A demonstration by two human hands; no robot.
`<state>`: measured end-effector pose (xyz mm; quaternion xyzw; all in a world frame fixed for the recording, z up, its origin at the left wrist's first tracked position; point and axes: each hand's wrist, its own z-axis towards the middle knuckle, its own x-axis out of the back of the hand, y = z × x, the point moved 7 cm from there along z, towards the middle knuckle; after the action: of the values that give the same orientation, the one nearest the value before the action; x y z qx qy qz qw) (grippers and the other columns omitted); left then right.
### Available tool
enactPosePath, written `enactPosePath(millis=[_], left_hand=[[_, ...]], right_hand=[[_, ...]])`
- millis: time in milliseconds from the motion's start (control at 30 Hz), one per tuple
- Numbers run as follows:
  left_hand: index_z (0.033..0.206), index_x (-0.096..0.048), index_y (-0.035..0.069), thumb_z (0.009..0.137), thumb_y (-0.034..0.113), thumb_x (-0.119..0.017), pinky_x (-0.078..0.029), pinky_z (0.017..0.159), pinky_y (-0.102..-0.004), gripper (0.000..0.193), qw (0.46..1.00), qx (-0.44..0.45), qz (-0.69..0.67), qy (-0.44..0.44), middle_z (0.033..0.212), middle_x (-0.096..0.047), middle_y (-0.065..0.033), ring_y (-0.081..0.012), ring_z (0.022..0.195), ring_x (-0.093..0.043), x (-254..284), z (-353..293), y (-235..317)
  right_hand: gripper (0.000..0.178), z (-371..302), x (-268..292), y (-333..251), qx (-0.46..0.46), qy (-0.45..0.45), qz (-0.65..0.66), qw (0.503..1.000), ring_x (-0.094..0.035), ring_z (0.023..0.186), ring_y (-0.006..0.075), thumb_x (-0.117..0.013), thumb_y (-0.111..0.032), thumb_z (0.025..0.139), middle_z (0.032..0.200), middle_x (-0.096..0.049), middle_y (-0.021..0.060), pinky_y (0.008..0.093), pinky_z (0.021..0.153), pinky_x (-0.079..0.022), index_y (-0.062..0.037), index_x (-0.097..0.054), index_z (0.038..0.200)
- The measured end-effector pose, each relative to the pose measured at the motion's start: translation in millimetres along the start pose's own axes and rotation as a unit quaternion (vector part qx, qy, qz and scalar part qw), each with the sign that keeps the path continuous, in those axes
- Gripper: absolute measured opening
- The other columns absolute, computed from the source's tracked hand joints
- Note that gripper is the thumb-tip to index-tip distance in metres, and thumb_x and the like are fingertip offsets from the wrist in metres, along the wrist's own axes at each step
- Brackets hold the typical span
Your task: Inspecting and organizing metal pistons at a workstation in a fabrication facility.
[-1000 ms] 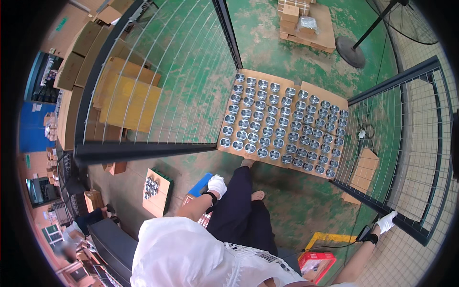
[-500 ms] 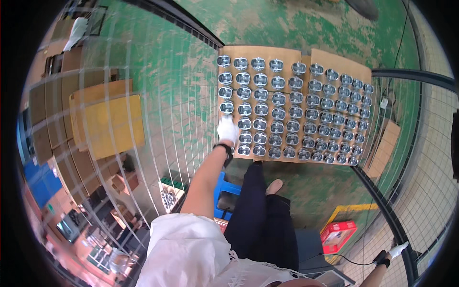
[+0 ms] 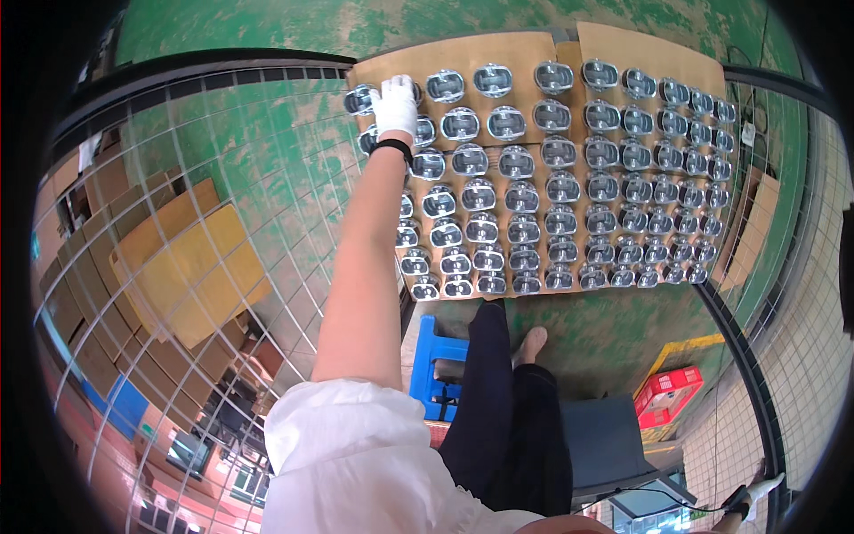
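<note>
Rows of grey metal pistons (image 3: 470, 160) stand on brown cardboard sheets (image 3: 427, 55) covering the table. My left hand (image 3: 396, 105), in a white glove, reaches to the far left corner. It lies over a piston (image 3: 416, 92) in the farthest row, touching or just above it, with fingers apart. The hand hides most of that piston. Just left of it stands the corner piston (image 3: 358, 100). Far off at the lower right, my right hand (image 3: 763, 489), also gloved, is beside the black fence rail (image 3: 772, 458) with its fingers stretched out, holding nothing visible.
Wire mesh fencing (image 3: 294, 169) runs along the left side, with cardboard boxes (image 3: 116, 276) and a yellow sheet (image 3: 191, 276) beyond it. A blue stool (image 3: 427, 356) is by my legs. A red box (image 3: 669, 396) lies on the floor at the right.
My left hand has moved away from me, from the lower part of the left column to the farthest row. The whole view has shifted, and the table appears larger.
</note>
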<state>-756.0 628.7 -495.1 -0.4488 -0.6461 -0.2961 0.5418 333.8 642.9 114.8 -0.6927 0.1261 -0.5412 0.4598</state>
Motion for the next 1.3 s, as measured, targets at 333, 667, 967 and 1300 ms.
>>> enactPosePath(millis=[333, 667, 967, 1300], left_hand=[[0.120, -0.055, 0.009, 0.084, 0.011, -0.063, -0.041, 0.100, -0.0462, 0.036, 0.997, -0.011, -0.040, -0.060, 0.121, -0.059, -0.0097, -0.0255, 0.120, -0.053, -10.8, 24.3, -4.6], [0.122, -0.055, 0.009, 0.080, 0.016, -0.065, -0.037, 0.103, -0.0506, 0.044, 0.990, -0.100, -0.056, -0.077, 0.123, -0.060, -0.0139, -0.0312, 0.119, -0.055, -0.9, 35.7, 69.5], [0.131, -0.049, 0.004, 0.076, 0.032, -0.071, -0.036, 0.105, -0.0509, 0.065, 0.990, -0.123, -0.067, -0.020, 0.129, -0.055, -0.0177, -0.0312, 0.124, -0.051, 33.4, 41.2, 107.2], [0.119, -0.056, 0.000, 0.078, 0.014, -0.068, -0.048, 0.093, -0.0438, 0.045, 0.984, -0.136, -0.086, -0.072, 0.121, -0.057, -0.0216, -0.0358, 0.111, -0.058, 16.8, 63.8, 154.4]], right_hand=[[0.061, -0.7, 13.9, 1.6, -0.025, 0.064, 0.057, 0.996, -0.054, 0.112, 0.0497, -0.064, -0.029, 0.088, 0.126, -0.053, 0.0307, 0.0551, 0.100, -0.049, 0.0137, -0.047, 0.128], [0.060, 1.6, 14.6, 2.3, 0.004, 0.040, 0.035, 0.999, -0.059, 0.106, 0.0401, -0.062, -0.038, 0.090, 0.122, -0.056, 0.0282, 0.0453, 0.098, -0.051, 0.0119, -0.051, 0.122], [0.061, 10.6, 23.8, 7.4, -0.013, 0.022, 0.049, 0.998, -0.058, 0.111, 0.0409, -0.062, -0.035, 0.090, 0.124, -0.054, 0.0295, 0.0470, 0.098, -0.051, 0.0130, -0.048, 0.126], [0.063, 8.0, 25.5, 8.5, -0.020, 0.034, 0.062, 0.997, -0.055, 0.114, 0.0403, -0.060, -0.034, 0.091, 0.127, -0.052, 0.0305, 0.0467, 0.104, -0.046, 0.0147, -0.046, 0.128]])
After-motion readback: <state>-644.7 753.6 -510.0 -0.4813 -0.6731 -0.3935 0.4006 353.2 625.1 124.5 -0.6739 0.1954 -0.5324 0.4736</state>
